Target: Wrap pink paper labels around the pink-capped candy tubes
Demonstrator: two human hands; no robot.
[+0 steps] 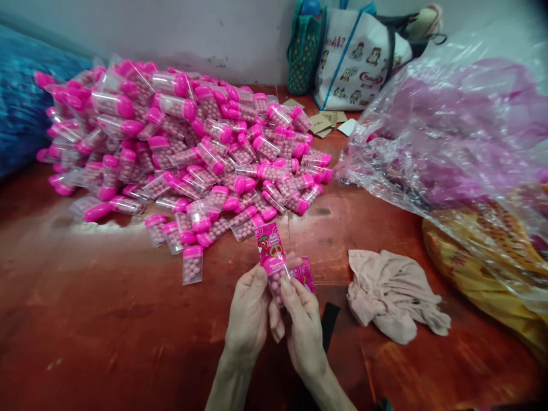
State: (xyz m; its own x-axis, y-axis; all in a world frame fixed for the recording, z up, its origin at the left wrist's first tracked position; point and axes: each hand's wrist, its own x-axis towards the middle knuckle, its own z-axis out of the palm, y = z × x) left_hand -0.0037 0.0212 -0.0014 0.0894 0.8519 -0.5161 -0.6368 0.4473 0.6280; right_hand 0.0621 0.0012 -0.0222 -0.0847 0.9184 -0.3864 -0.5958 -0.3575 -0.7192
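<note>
My left hand (250,311) and my right hand (302,325) meet over a red-brown table (107,331) and together grip one small clear candy container (274,274) with a pink cap and pink balls inside. A pink printed label (269,242) stands up from its top end. More pink labels (305,274) show behind my right hand's fingers. A big heap of the same pink-capped containers (180,142) lies beyond my hands, at the table's far left and middle.
A crumpled beige cloth (391,294) lies right of my hands. A large clear plastic bag with pink contents (454,131) fills the right side, above a yellow bag (483,274). A printed tote bag (357,57) and a green bag (303,48) stand against the wall. Blue sacking (21,103) lies far left.
</note>
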